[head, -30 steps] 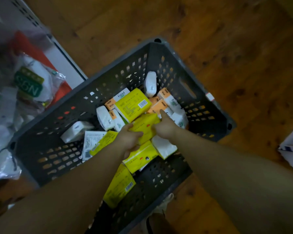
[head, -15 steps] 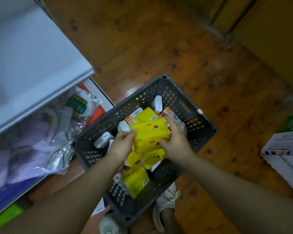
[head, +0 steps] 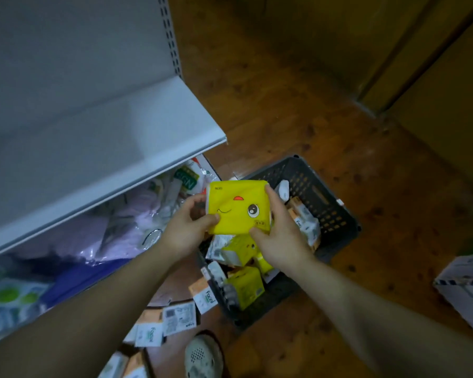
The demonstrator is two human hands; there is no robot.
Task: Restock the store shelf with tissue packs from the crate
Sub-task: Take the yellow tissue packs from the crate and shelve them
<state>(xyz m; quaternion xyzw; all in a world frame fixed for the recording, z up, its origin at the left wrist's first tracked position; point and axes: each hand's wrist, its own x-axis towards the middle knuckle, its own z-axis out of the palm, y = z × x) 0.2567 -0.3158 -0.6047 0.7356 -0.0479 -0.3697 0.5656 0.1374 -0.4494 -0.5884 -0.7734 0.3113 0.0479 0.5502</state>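
Yellow pack [head: 238,207] is just above the crate [head: 329,214], pinched at both ends. L hand [head: 185,231] and R hand [head: 281,238] have fingers curled round it. Prob. light, soft, w/ slick wrap, so grip the ends w/o crushing. Shelf [head: 120,148] is up-left of crate.

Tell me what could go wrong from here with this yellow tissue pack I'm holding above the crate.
The left hand and right hand grip the yellow tissue pack only at its edges, so the soft wrapper might slip and the pack could drop into the crate. Orange-and-white packs lie on the floor beside your shoe; a step toward the shelf could crush them or trip you.
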